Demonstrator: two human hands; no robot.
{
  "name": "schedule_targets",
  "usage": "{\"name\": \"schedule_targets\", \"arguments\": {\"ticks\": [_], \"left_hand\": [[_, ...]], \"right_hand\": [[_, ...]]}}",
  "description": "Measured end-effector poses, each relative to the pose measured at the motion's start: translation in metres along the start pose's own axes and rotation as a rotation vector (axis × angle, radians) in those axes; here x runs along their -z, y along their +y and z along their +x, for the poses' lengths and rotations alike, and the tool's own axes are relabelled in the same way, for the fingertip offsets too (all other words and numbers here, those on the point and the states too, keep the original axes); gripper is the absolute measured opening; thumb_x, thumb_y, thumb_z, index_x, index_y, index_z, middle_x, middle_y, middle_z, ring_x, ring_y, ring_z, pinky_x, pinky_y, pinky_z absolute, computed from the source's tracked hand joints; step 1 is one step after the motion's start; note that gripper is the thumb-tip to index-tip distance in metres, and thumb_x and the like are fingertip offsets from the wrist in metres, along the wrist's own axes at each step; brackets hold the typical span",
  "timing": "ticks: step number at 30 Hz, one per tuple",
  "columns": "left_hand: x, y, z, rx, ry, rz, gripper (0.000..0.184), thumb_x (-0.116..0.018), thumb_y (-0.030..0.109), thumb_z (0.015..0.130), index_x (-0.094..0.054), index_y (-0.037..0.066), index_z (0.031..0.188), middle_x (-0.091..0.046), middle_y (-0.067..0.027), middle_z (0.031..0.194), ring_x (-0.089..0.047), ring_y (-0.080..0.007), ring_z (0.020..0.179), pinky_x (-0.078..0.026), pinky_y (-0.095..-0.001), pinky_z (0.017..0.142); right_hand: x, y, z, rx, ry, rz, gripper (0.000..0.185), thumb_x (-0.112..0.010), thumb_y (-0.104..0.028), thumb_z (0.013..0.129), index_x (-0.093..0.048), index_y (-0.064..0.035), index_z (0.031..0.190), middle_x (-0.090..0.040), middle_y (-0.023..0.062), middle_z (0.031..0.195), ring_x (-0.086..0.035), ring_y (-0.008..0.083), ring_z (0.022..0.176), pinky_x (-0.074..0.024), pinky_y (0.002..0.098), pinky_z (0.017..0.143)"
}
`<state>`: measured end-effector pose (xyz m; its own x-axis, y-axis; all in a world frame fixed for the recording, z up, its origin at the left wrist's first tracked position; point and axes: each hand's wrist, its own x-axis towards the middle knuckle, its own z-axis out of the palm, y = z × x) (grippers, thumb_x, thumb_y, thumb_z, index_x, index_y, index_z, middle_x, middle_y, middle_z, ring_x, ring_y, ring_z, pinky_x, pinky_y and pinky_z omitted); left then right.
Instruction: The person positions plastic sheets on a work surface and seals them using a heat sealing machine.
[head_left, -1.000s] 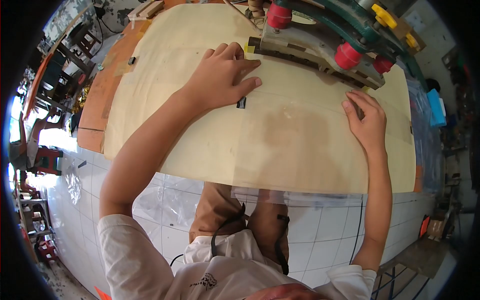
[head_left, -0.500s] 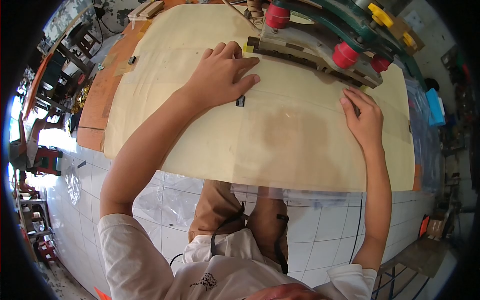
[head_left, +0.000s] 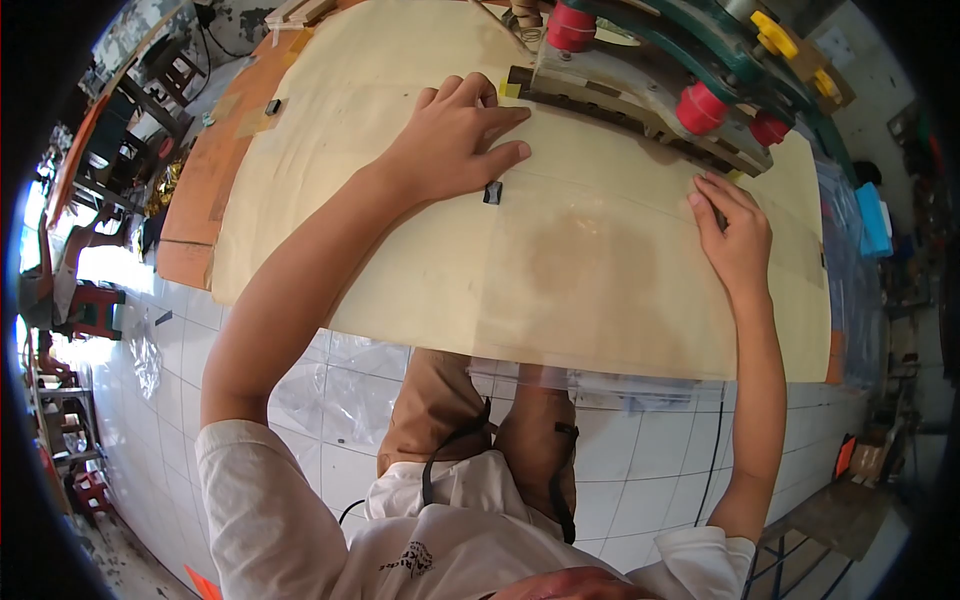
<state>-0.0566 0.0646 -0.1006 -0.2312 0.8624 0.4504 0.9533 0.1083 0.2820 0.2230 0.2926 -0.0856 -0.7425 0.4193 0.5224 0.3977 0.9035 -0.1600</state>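
Note:
Pale yellow sheeting (head_left: pixel 400 270) covers the table, with clear plastic over its front part. My left hand (head_left: pixel 455 140) rests on it with thumb and forefinger apart and nothing between them, beside a small black piece (head_left: pixel 492 192). My right hand (head_left: pixel 735 225) lies near the right side, fingers curled and thumb close to the fingertips; whether it pinches the thin clear plastic is too small to tell. Just beyond both hands stands a green machine (head_left: pixel 690 50) with red knobs (head_left: pixel 701 108) and a long metal bar (head_left: pixel 620 110) low over the sheeting.
Bare orange tabletop (head_left: pixel 190 215) shows at the left, with a small dark block (head_left: pixel 273 107). A blue object (head_left: pixel 873 218) and layered clear plastic (head_left: pixel 850 290) are at the right edge. Stools (head_left: pixel 97 312) stand on the tiled floor at left; another person is partly visible there.
The view has shifted slightly, and the sheeting's front edge sits a little higher in it. Both hands keep nearly the same places; the right thumb and fingertips are a bit closer together.

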Motion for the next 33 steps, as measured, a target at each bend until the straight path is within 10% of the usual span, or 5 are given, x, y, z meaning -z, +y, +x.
{"name": "schedule_targets", "arguments": {"ticks": [33], "left_hand": [[0.0012, 0.0029, -0.0007, 0.024, -0.047, 0.011, 0.048, -0.061, 0.041, 0.088, -0.066, 0.011, 0.125, -0.051, -0.01, 0.105, -0.046, -0.0268, 0.109, -0.032, -0.0398, 0.098]], "right_hand": [[-0.0021, 0.0019, -0.0011, 0.019, 0.012, 0.01, 0.026, -0.065, -0.025, 0.089, -0.074, -0.0067, 0.105, -0.07, 0.012, 0.11, -0.065, 0.028, 0.102, -0.0529, 0.0364, 0.086]]}}
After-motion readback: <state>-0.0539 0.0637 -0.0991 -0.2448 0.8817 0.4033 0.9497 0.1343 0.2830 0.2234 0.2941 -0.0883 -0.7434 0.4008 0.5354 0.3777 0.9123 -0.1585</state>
